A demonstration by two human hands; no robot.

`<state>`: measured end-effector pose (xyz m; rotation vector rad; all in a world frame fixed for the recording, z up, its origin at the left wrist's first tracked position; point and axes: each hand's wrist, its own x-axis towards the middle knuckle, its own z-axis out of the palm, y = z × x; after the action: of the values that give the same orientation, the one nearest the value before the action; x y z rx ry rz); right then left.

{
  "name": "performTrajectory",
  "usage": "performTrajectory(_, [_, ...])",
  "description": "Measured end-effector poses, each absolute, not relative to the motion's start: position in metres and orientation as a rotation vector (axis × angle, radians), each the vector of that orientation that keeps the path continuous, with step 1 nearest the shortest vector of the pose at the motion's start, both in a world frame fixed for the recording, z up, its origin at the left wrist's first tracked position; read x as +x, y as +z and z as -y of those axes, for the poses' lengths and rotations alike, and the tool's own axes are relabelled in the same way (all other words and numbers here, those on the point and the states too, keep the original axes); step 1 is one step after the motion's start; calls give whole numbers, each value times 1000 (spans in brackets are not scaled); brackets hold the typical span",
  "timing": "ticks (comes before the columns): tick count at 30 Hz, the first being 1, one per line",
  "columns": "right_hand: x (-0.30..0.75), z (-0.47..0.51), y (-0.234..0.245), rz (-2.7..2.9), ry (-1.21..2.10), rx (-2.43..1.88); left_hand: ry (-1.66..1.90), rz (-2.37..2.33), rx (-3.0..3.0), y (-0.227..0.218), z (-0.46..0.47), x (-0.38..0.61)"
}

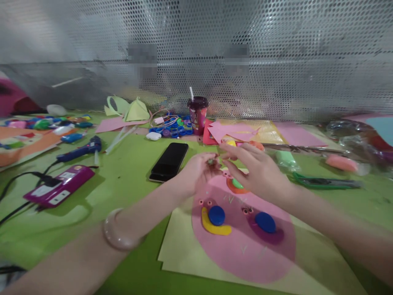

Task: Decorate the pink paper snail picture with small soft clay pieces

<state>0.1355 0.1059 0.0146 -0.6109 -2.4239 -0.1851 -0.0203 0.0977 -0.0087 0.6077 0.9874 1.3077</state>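
Above the top of the pink paper oval, my left hand has its fingers curled around something small and pale greenish, too blurred to name. Close by, my right hand reaches over with fingers and thumb apart and nothing visible between them. On the oval are a yellow clay snail and a purple clay snail, each with a blue disc for a shell. An orange snail with a green centre is partly hidden by my right hand. The oval lies on pale yellow sheets.
A black phone lies left of my hands. A blue glue gun and a purple power strip with cords sit farther left. Behind stands a cup with a straw. At right lies a green utility knife.
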Motion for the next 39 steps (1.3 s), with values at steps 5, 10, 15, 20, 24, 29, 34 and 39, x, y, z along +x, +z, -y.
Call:
performTrajectory(5, [135,-117,13,2416,-130,-690,1229,-831,507,-8,-87,-8])
performTrajectory(10, [135,-113,12,2416,-132,-755,1243,-712,523,-5,-83,-6])
performTrajectory(15, [135,-105,15,2369,-54,-753,1263,-635,565,0,-81,-6])
performTrajectory(20, [131,-94,15,2286,73,-750,1268,-568,601,4,-77,-6])
performTrajectory(24, [126,-84,13,2165,128,-820,1279,-509,657,6,-72,-8])
performTrajectory(29, [123,-80,9,2070,126,-865,1273,-388,734,3,-69,-7])
performTrajectory(34, [127,-81,13,2007,64,-908,1277,-495,812,1,-68,-5])
performTrajectory(39, [134,-87,16,2061,-130,-813,1176,-671,963,-2,-71,-13])
